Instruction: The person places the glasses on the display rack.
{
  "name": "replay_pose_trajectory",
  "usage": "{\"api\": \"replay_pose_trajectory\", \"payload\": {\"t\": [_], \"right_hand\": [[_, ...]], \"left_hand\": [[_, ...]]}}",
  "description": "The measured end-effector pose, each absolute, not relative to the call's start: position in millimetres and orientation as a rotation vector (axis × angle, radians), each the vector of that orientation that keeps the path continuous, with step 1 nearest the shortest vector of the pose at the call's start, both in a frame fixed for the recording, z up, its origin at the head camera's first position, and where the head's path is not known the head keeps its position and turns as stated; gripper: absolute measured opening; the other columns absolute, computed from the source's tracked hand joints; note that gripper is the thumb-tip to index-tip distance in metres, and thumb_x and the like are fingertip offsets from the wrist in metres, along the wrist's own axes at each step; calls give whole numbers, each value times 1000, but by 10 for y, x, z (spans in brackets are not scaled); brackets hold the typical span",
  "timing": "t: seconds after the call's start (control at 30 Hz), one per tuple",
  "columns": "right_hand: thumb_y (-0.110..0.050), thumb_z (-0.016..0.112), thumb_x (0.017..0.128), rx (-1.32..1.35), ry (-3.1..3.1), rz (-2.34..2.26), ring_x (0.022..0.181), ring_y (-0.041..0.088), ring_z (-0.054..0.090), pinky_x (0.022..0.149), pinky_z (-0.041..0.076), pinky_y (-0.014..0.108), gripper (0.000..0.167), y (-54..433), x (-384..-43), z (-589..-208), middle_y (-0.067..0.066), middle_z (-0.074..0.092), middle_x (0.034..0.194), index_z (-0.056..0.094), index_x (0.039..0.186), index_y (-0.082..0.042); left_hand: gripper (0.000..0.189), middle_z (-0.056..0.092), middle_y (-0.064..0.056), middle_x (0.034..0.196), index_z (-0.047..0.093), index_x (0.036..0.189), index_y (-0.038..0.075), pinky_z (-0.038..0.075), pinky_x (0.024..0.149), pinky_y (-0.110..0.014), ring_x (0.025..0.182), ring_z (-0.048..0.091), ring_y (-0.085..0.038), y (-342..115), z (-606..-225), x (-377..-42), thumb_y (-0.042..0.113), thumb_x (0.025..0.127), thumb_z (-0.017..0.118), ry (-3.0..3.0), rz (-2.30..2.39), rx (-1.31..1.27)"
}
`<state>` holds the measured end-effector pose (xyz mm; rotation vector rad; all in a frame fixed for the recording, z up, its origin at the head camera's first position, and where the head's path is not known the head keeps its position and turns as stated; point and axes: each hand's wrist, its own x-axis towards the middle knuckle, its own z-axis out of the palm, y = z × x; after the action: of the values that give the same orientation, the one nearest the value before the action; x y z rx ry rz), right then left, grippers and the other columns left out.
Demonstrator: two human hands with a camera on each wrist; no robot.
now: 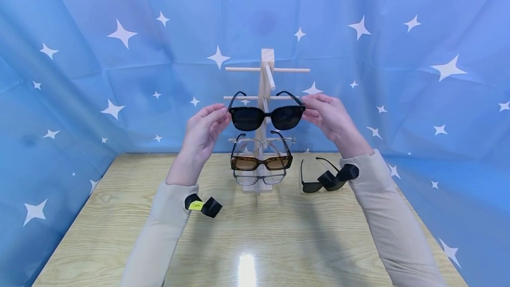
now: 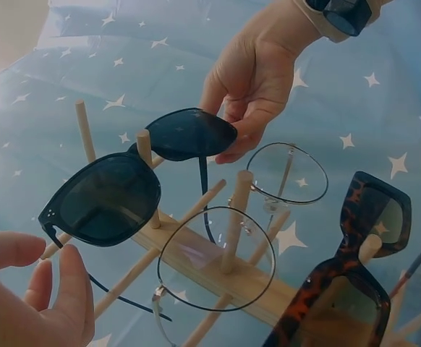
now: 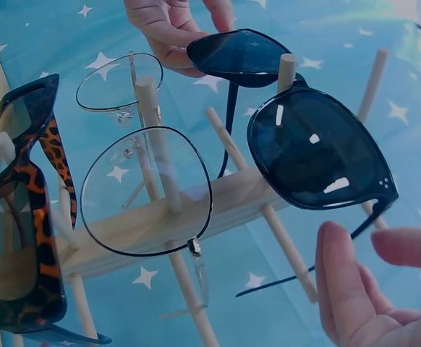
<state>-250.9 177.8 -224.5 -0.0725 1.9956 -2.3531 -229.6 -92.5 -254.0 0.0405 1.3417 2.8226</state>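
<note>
Black sunglasses [image 1: 287, 118] with dark lenses are level at the wooden display stand [image 1: 268, 56], their bridge at one of its pegs [image 3: 287, 71]. My left hand [image 1: 205, 129] pinches them beside one hinge, thumb and fingertips on either side of the temple arm. At the opposite hinge, the fingertips of my right hand [image 1: 328, 116] hold the other temple arm in the same way. Just below are thin wire-rimmed glasses [image 3: 147, 254], then tortoiseshell sunglasses [image 1: 260, 163] with brown lenses. Lowest on the stand sit grey-framed clear glasses [image 1: 247, 184].
Another pair of dark sunglasses [image 1: 311, 187] lies on the wood-grain table [image 1: 131, 216] right of the stand, partly covered by the right wrist's camera [image 1: 329, 180]. Wooden crossbars [image 1: 243, 69] stick out sideways above. Behind hangs a blue star-patterned cloth [image 1: 139, 70].
</note>
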Motion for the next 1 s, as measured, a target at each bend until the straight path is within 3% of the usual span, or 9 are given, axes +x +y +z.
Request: {"api": "replay_pose_trajectory", "payload": {"t": [0.23,0.53,0.7,1.0], "right_hand": [[-7,64,88,-96,1933,-2390,71,14,63,71,55,22,4,1834,-2442,-2325,6,62,82,63,89,-4],[-6,61,90,-154,1898,-2343,78,16,67,76,55,25,4,1932,-2319,-2431,7,67,84,60,93,-3],[-9,62,90,-146,1933,-2292,80,16,67,77,55,24,8,1986,-2245,-2501,6,67,84,58,95,-4],[-6,58,92,-200,1930,-2271,81,15,67,77,55,25,4,2104,-2138,-2654,5,68,86,61,94,-7]], "left_hand": [[10,61,-7,91,63,89,5,53,79,-21,79,62,-15,-933,-2619,-2226,-4,89,58,1432,2776,59],[14,63,-7,95,64,88,8,53,81,-23,79,65,-14,-925,-2759,-2095,-4,88,58,1621,2727,166],[14,64,-3,87,64,88,9,53,82,-25,78,65,-13,-890,-2850,-2001,-4,87,59,1689,2718,231],[12,65,-6,86,63,90,6,54,79,-26,78,65,-14,-796,-3007,-1865,-5,87,58,1800,2707,298]]}}
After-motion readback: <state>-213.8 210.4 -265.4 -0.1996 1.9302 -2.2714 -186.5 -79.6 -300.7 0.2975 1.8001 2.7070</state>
